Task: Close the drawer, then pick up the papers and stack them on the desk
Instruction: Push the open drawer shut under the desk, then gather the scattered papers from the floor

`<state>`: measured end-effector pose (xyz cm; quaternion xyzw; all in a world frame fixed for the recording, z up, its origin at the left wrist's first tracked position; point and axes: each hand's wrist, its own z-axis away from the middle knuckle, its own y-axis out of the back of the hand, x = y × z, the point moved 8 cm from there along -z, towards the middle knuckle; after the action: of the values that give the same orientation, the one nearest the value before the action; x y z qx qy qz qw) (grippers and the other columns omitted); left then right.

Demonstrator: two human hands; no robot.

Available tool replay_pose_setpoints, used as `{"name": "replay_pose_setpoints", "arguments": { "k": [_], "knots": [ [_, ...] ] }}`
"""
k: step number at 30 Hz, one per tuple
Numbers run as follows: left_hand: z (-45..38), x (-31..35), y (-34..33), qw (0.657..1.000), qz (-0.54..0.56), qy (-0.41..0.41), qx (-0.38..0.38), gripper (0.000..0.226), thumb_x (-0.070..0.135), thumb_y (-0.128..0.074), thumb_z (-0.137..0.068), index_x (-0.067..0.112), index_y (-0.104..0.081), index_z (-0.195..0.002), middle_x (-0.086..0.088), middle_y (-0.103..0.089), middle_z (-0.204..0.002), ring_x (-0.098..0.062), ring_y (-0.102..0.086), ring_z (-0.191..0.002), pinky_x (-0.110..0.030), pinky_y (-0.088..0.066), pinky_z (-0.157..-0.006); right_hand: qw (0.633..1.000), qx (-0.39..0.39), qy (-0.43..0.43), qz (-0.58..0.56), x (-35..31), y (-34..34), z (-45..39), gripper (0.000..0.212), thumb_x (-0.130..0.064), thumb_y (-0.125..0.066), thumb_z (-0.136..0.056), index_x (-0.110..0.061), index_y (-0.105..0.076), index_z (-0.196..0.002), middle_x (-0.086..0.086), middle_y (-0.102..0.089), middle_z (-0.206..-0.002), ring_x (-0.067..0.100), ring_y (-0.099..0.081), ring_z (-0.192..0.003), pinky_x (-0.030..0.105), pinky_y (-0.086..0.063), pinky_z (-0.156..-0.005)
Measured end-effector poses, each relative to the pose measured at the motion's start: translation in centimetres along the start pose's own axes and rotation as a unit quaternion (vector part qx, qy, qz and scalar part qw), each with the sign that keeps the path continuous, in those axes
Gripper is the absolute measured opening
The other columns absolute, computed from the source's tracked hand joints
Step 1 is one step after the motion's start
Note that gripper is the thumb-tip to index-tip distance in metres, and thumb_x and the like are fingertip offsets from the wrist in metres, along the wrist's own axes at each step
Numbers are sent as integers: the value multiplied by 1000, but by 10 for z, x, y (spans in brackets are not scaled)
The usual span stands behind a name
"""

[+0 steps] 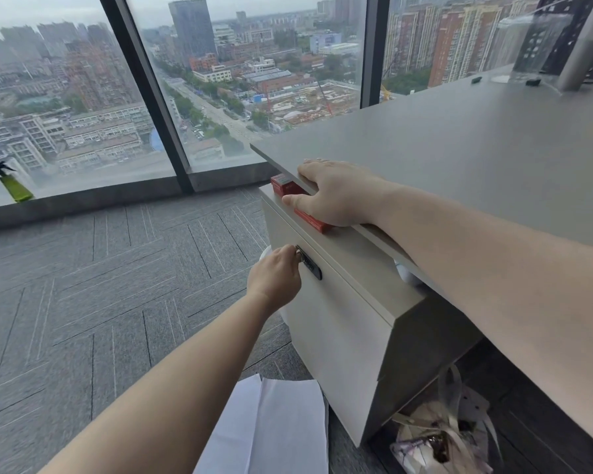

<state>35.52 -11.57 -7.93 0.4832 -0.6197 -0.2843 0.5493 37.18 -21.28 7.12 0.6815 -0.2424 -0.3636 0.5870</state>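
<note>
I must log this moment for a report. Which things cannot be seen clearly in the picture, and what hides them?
All in the head view:
- Drawer inside: covered by the desk edge and the right hand.
- Red boxes: partly under that hand; print too small.
- Handle: the left hand hides part.
- Papers on the floor: cut by the bottom edge and the left forearm.
- Bags under the desk: blurred, in shadow.
</note>
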Motion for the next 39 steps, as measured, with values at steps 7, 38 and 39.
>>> {"name": "replay_pose_setpoints", "arguments": {
  "k": [7,38,39],
  "knots": [
    [1,1,4,1000,-12,-1,7,25,27,-34,-96,15,-40,-75,-2,-49,-74,-26,-44,-72,-34,-37,-62,1000,-6,5,-3,0,-1,1,55,-57,-41,-89,-16,-51,-124,5,-52,-137,26,-48,-127,42,-36,-107],
    [248,-320,-194,902,37,307,-301,64,40,-44,-91,20,-22,-148,-2,-27,-156,-21,-28,-143,-40,-26,-116,925,-364,-87,-67,-48,-460,19,57,-48,-40,-93,-26,-36,-145,0,-44,-150,26,-43,-136,41,-39,-107],
    [262,-333,-207,893,35,330,-304,64,42,-43,-91,22,-22,-147,-1,-28,-156,-22,-26,-143,-42,-27,-116,917,-377,-105,-75,-41,-485,24,59,-47,-39,-93,-25,-33,-147,0,-41,-152,26,-42,-137,40,-38,-108]
  ]
}}
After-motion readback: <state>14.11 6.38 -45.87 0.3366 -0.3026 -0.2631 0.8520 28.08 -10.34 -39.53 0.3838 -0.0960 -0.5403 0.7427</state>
